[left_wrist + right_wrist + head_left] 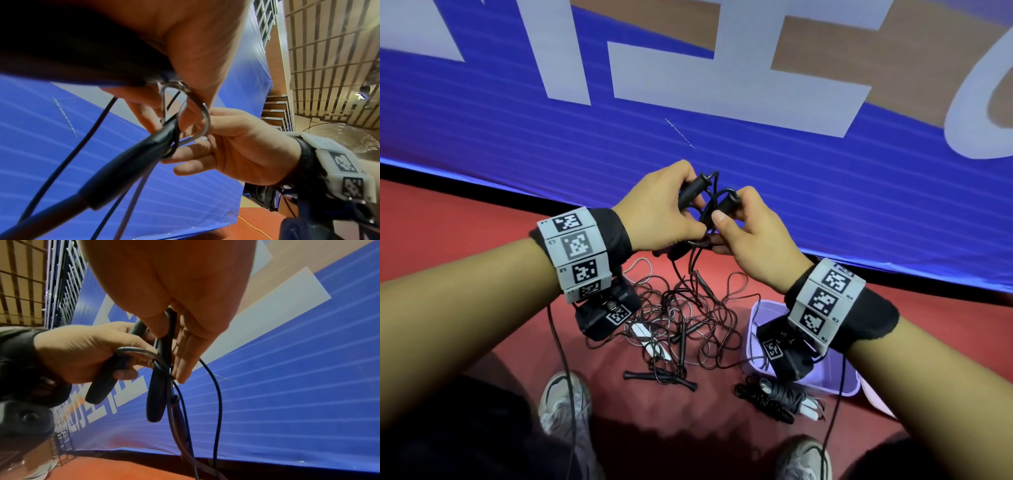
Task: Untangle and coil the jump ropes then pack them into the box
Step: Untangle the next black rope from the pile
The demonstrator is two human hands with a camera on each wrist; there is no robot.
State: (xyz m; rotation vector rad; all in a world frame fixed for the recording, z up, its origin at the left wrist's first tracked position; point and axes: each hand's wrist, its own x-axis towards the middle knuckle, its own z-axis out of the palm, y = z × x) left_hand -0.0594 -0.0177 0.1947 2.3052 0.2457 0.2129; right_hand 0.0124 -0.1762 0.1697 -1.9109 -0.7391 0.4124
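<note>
Both hands raised above the red floor (482, 240), in front of a blue banner (722, 144).

Left hand (654, 212): fingers curled round one black foam-covered rope handle (692, 190), with a loop of cord caught under them. Right hand (750, 233): thumb and fingers pinching the second black handle (726, 205) and the thin dark cord (218, 394) where it crosses. Cord trails down to the tangled heap of thin jump ropes (681, 318) on the floor.

Lilac plastic box (835, 383) sits on the floor just right of the heap, partly hidden by the right wrist. A coiled rope bundle with white handles (780, 397) lies beside the box, not in it.

Handling, as judged: cord light, limp, probably slick-coated and springy, so loops will snag and spring open. Handles stiff, grippy, the best hold. Take both handles together, draw the cord free slowly and coil it against them.
</note>
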